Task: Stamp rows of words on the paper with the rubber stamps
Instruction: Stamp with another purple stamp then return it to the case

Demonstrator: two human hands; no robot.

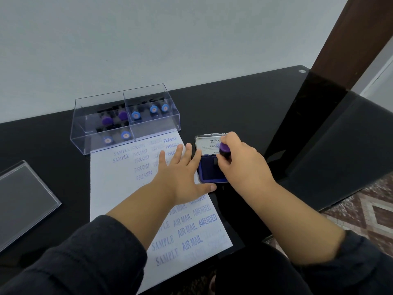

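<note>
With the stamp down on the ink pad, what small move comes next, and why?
Probably lift the purple stamp off the ink pad and carry it to the paper: the right hand grips it there, while the left hand lies flat, steadying the sheet.

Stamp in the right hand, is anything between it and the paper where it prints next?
Yes. The left hand lies flat with fingers spread on the paper, between the stamp at the ink pad and the sheet's middle. The bare left strip is clear.

Dark sleeves (89,258) pushed up both forearms
</note>
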